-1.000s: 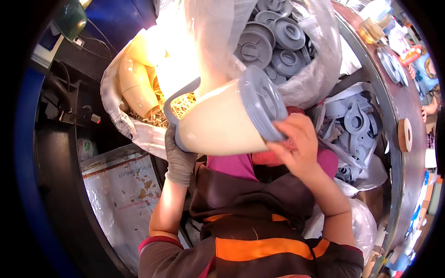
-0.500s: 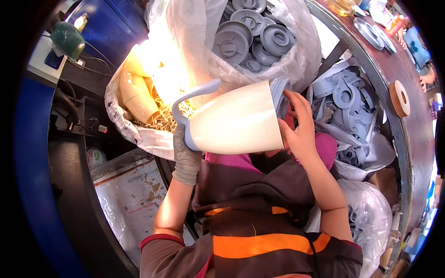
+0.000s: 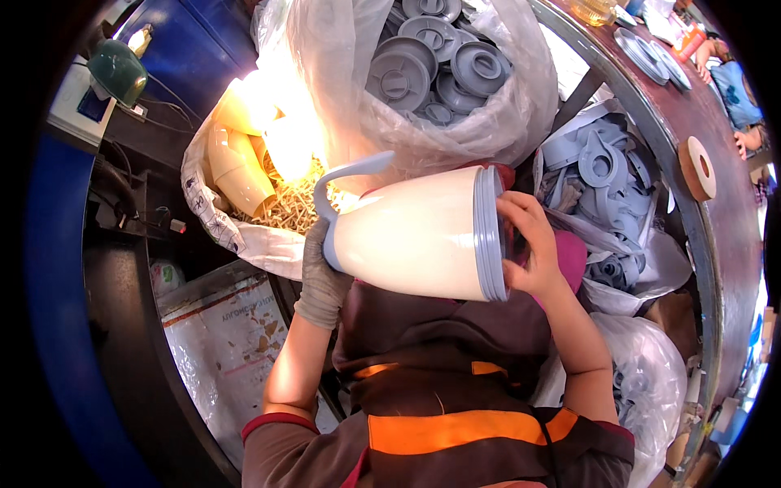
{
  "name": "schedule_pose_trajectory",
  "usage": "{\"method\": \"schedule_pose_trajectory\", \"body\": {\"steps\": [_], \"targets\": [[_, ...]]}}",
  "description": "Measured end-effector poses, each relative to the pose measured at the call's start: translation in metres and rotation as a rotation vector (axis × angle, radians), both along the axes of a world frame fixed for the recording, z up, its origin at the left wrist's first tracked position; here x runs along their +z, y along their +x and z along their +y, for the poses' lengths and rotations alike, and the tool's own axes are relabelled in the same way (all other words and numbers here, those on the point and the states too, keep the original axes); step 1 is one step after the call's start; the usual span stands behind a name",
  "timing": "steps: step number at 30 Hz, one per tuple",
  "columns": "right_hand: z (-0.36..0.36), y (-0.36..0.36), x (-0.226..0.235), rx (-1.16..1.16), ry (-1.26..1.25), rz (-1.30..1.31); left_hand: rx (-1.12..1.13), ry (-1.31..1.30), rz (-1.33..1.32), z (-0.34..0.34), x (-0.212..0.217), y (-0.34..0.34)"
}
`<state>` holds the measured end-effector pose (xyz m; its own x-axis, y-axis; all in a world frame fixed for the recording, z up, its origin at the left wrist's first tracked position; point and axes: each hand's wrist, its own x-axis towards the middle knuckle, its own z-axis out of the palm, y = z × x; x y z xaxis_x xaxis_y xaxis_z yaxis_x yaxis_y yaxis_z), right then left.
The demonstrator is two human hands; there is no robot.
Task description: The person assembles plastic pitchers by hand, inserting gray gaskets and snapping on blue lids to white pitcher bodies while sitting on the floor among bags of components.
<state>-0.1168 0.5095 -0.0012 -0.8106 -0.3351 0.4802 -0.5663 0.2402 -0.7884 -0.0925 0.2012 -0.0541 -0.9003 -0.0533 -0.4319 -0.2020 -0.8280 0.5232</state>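
Note:
Across my lap lies a cream tapered flask body [image 3: 407, 232], held almost level. At its left end sits a blue-grey collar with a curved handle [image 3: 351, 172]. My left hand [image 3: 317, 264], in a grey glove, is closed around that collar end; the palm side is hidden. A grey ribbed ring [image 3: 490, 234] sits against the wide right end of the body. My bare right hand [image 3: 533, 248] grips the ring, fingers at its upper edge and thumb lower down. The inside of the ring is turned away from view.
A clear bag of grey round lids [image 3: 480, 69] stands ahead. Left of it, a sack [image 3: 268, 244] holds yellow flask bodies [image 3: 236, 167] in bright glare. Grey ring parts [image 3: 602, 163] fill a bag at right, beside a bench [image 3: 691, 98] bearing a tape roll [image 3: 698, 168]. Another person's hand [image 3: 750, 140] shows beyond.
The ring was tilted at the body's mouth and now sits squarely against it. The body's wide end has come down and more level. My right hand moved lower with the ring.

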Motion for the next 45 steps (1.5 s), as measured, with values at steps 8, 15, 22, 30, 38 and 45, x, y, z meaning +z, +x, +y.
{"method": "schedule_pose_trajectory", "body": {"steps": [8, 15, 22, 30, 38, 45], "targets": [[-0.003, 0.012, -0.047, -0.096, -0.187, -0.249, -0.002, -0.211, 0.099, 0.012, 0.026, 0.006], [0.021, -0.007, -0.077, -0.085, -0.228, -0.995, -0.136, -1.156, 0.831, 0.024, 0.086, 0.002], [0.018, 0.086, 0.043, 0.271, -0.258, -0.918, -0.512, -1.101, 0.971, 0.076, 0.075, -0.019], [0.15, 0.167, 0.138, -0.617, -0.846, 0.514, -0.521, -1.016, 0.729, 0.109, 0.073, -0.028], [0.359, 0.059, 0.146, -1.442, 0.104, 0.522, -0.842, -1.039, 0.717, 0.135, 0.047, -0.003], [0.278, 0.02, 0.136, -1.542, 0.159, 0.363, -0.766, -1.031, 0.617, 0.102, 0.042, -0.01]]}}
